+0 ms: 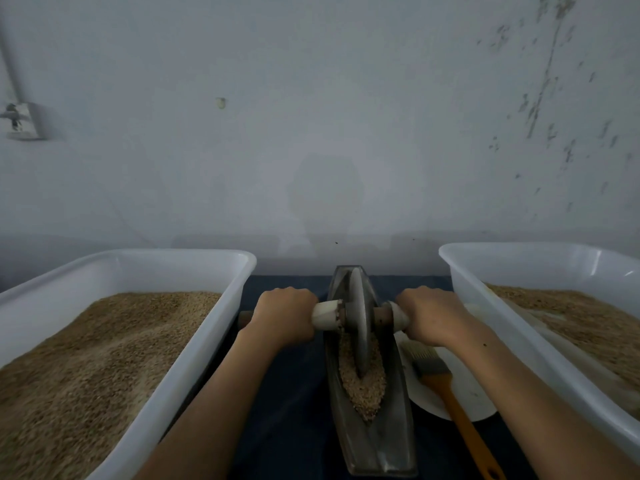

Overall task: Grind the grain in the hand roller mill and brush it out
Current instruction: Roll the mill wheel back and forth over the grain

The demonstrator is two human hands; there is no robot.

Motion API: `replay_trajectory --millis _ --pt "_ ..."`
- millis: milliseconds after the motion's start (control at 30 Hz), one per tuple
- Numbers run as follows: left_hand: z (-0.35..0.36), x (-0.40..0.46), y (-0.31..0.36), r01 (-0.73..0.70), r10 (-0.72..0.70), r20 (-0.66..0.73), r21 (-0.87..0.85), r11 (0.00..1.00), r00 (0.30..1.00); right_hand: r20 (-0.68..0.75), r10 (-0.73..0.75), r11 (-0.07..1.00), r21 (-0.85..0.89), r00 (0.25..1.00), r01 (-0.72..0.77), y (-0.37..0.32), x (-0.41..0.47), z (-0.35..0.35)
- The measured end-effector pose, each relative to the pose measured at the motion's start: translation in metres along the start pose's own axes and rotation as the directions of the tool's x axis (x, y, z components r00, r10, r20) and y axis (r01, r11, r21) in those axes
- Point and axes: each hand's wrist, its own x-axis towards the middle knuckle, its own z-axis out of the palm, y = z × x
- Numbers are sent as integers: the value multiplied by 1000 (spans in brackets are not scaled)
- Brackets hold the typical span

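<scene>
So both fists are wrapped round the axle handles: left hand (284, 314) at 9 o'clock of the grinding wheel (360, 327), right hand (429, 315) at 3. Grain (363, 382) sits in the boat-shaped trough (374, 441), heaped toward 6. Uneven pushing could tip the wheel and spill grain onto the paintbrush (446, 386).

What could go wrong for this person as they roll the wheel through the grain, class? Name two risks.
1. The grain is heaped near the rim of the narrow trough, so a hard push of the wheel may spill it onto the dark cloth.
2. The brush lies right under the right forearm; the right hand or arm could knock it off the white plate.
</scene>
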Motion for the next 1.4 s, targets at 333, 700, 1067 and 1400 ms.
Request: replay_trajectory --millis 333,700,1067,1400 --pt "10 -4 3 58 -56 -174 3 998 983 -291 12 1000 28 957 -4 -4 2 20" --pt "-12 -5 -6 28 42 382 -176 984 923 246 -47 998 -21 968 54 -2 -9 -17" --pt "-5 -3 8 89 -88 59 -21 996 994 -41 26 999 44 999 -25 -7 -5 -1" --pt "-7 -4 6 47 -47 101 8 999 994 51 3 1000 -2 999 -2 -5 -5 -7"
